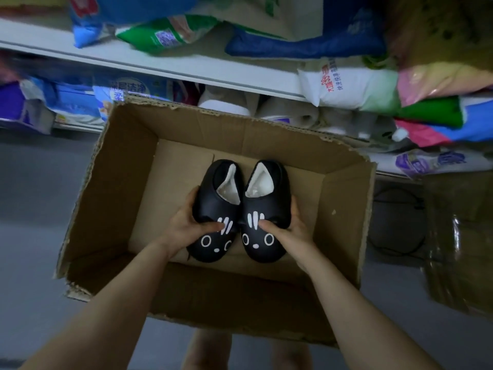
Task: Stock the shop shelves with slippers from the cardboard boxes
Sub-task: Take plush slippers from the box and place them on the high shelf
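Observation:
A pair of black slippers with white cat faces and white fleece lining sits side by side inside an open cardboard box [128, 161] on the floor. My left hand [186, 222] grips the left slipper [217, 209], thumb on top of its toe, fingers round its outer side. My right hand [288, 228] grips the right slipper [266, 206] the same way from the right. Apart from the pair, the box's brown bottom is bare. The toes point toward me.
White shop shelves [160, 62] run behind the box, stacked with bags of detergent and packs of paper rolls [229, 102]. A second taped cardboard box [458, 249] stands at the right. Grey floor [34, 209] lies to the left.

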A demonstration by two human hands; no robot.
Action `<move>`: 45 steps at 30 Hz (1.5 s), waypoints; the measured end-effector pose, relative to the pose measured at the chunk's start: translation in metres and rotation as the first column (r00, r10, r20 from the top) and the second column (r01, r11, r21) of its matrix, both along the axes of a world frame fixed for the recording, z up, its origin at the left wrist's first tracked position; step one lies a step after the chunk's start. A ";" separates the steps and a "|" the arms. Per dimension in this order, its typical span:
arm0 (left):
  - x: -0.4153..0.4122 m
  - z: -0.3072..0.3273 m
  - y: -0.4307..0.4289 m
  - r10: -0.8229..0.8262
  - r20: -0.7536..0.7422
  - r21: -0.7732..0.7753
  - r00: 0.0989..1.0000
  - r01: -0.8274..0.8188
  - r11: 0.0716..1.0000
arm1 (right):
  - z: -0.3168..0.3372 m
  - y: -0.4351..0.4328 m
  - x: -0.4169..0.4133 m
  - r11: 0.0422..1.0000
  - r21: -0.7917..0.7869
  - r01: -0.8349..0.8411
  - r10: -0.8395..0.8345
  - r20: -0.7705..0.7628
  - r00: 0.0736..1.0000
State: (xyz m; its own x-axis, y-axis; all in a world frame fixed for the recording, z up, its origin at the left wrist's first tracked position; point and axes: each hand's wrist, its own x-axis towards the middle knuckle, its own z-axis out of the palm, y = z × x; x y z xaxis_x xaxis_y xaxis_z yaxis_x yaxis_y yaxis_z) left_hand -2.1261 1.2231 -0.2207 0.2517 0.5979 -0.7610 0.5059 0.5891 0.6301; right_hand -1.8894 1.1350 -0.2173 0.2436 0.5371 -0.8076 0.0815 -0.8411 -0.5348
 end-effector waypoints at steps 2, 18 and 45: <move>0.005 0.014 -0.005 0.043 -0.013 0.018 0.999 -0.043 0.999 | 0.011 -0.002 0.000 0.999 0.029 0.046 -0.045 -0.013 0.999; 0.043 0.231 -0.039 0.086 0.177 0.061 0.980 -0.098 0.993 | 0.225 -0.068 0.036 0.884 0.463 0.070 -0.131 0.100 0.986; 0.478 0.420 -0.233 -0.416 0.470 0.494 0.778 0.159 0.855 | 0.428 -0.368 0.425 0.656 0.735 0.171 -0.582 0.348 0.735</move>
State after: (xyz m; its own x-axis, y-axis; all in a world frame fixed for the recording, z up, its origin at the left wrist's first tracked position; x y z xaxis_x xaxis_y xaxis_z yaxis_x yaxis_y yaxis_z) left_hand -1.6477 0.9904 0.1994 0.7532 0.6421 -0.1428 0.1041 0.0979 0.9897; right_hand -1.4645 0.7669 0.2108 0.8007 0.5989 0.0099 0.2666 -0.3415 -0.9013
